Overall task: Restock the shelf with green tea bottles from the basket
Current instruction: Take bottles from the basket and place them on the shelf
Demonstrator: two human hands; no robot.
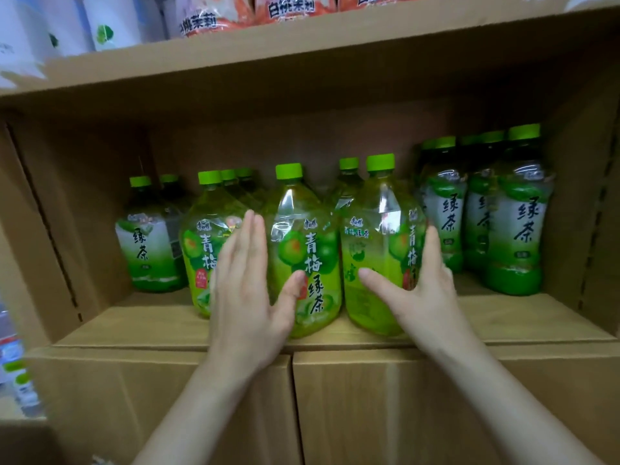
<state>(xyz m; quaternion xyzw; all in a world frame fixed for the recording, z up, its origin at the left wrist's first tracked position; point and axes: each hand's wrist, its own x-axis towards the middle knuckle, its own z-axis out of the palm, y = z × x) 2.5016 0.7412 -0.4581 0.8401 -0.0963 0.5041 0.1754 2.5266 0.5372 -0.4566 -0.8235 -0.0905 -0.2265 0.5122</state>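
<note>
Both hands are at the front row of green plum tea bottles on the cardboard shelf (pixel 503 317), and I take the middle bottle (pixel 303 256) as the landmark. The left hand (pixel 250 290) is spread flat and wide, its fingers going up between the middle bottle and the bottle to its left (pixel 201 250), with the thumb lying across the front of the middle bottle. The right hand (pixel 424 290) is also open wide, its fingers around the far right side of the bottle to the right of the middle one (pixel 375 256), its thumb on the front of that bottle. Neither hand holds a bottle closed in a grip; they press from two sides. All three bottles stand upright, long axis vertical, touching each other, close to the front edge of the shelf. So the two bottles lie between the hands, each hand equally near. I judge the coming move is to push this pair straight back or square it. Further left of the landmark, and further right, stand darker green tea bottles (pixel 516 226), deeper on the shelf. The basket is not in view
</note>
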